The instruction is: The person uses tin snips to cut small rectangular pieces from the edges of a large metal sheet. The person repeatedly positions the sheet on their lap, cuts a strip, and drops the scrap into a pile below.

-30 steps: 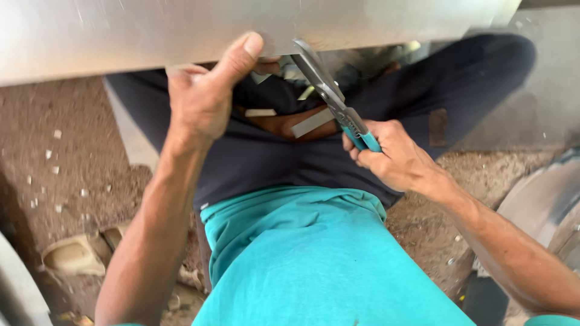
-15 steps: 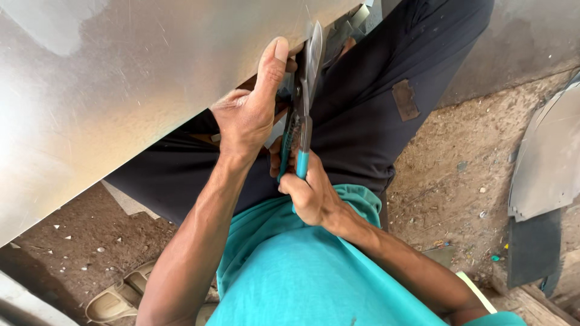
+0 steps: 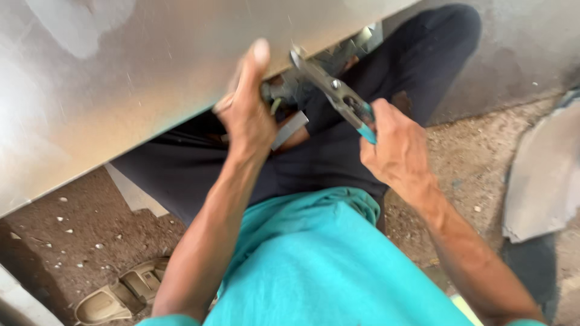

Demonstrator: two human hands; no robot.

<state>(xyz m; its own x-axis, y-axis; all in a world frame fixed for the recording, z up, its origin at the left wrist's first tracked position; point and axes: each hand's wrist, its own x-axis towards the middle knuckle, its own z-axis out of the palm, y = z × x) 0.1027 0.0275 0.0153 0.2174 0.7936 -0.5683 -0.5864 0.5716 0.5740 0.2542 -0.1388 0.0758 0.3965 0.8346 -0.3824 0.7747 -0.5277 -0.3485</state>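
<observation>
A large sheet of grey metal (image 3: 133, 78) fills the upper left and slopes down across my lap. My left hand (image 3: 248, 108) grips its lower edge, thumb on top of the sheet. My right hand (image 3: 396, 148) is closed around the teal handles of metal snips (image 3: 335, 93), whose blades point up-left and meet the sheet's edge just right of my left thumb. Below the sheet are my dark trousers and teal shirt.
Sandy ground with small white chips lies to the left and right. A worn sandal (image 3: 118, 296) rests at the lower left. Another grey metal piece (image 3: 541, 181) lies at the right edge. A pale wall or sheet (image 3: 513, 54) stands at the upper right.
The view has swung and the sheet's edge now slopes less steeply. The snips have tilted from near upright to pointing up-left, and my right hand has moved right, away from my left.
</observation>
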